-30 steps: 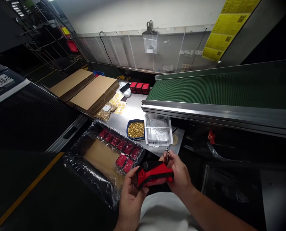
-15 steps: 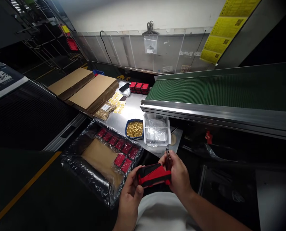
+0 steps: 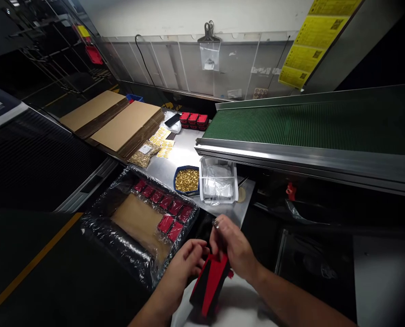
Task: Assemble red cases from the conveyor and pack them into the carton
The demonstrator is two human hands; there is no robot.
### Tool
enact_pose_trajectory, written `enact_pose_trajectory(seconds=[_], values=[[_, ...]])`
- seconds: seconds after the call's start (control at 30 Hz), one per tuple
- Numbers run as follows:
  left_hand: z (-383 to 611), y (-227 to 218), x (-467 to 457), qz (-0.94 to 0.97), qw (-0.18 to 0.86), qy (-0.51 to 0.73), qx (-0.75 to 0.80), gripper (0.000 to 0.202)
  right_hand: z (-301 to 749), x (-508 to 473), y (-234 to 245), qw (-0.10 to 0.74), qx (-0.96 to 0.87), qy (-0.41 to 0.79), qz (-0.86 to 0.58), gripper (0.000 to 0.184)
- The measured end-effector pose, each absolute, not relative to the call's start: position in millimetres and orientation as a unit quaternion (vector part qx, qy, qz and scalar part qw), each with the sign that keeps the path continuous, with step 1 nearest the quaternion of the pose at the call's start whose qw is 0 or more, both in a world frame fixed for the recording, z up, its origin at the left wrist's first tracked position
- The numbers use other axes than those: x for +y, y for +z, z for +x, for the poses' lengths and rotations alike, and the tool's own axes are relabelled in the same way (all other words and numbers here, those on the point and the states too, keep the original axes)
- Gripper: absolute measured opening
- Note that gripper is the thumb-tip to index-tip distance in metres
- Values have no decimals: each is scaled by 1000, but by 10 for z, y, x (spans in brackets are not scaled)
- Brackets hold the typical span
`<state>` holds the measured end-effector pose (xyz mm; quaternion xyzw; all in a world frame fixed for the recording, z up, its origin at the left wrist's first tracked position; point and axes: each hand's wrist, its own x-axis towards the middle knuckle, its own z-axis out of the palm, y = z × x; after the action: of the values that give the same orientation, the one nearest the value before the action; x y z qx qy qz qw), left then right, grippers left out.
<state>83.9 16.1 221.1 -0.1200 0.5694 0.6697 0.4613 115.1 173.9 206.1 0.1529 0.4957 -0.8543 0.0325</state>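
Note:
A red and black case (image 3: 209, 284) stands on end in front of me, low in the view. My left hand (image 3: 185, 263) grips its upper left side. My right hand (image 3: 232, 247) closes over its top end and pinches a small metal piece (image 3: 215, 223) between finger and thumb. Just left of my hands a box lined with clear plastic (image 3: 121, 247) holds several red cases (image 3: 168, 213) in rows on a brown cardboard sheet.
A blue tray of small brass parts (image 3: 186, 180) and a clear bin of plastic bags (image 3: 218, 186) sit on the steel table (image 3: 184, 154). A green conveyor belt (image 3: 308, 122) runs on the right. Flat cardboard (image 3: 124, 125), sticker sheets (image 3: 163, 143) and more red cases (image 3: 193, 119) lie farther back.
The case has swung from lying level between my hands to standing on end and sits lower. Both hands have dropped with it, and the view has shifted slightly.

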Motion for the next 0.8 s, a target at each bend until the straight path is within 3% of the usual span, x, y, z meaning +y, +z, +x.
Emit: enact_pose_trajectory(seconds=[0.1, 0.2, 0.33, 0.5, 0.7, 0.8], values=[[770, 2131, 105, -14, 525, 650, 549, 36, 1198, 1608, 1975, 39, 518, -845, 130, 36], [752, 2021, 14, -9, 554, 633, 541, 55, 1212, 1587, 1611, 14, 536, -817, 212, 39], [780, 1988, -138, -43, 532, 643, 550, 74, 1261, 1885, 731, 1, 642, -652, 404, 47], [826, 2081, -302, -44, 533, 641, 551, 72, 1283, 2418, -182, -25, 729, -461, 505, 28], [900, 2181, -271, -129, 500, 634, 576, 62, 1065, 2592, -509, -23, 814, -344, 468, 27], [924, 2259, -290, -187, 490, 666, 530, 74, 1043, 2579, -503, -28, 841, -298, 451, 34]])
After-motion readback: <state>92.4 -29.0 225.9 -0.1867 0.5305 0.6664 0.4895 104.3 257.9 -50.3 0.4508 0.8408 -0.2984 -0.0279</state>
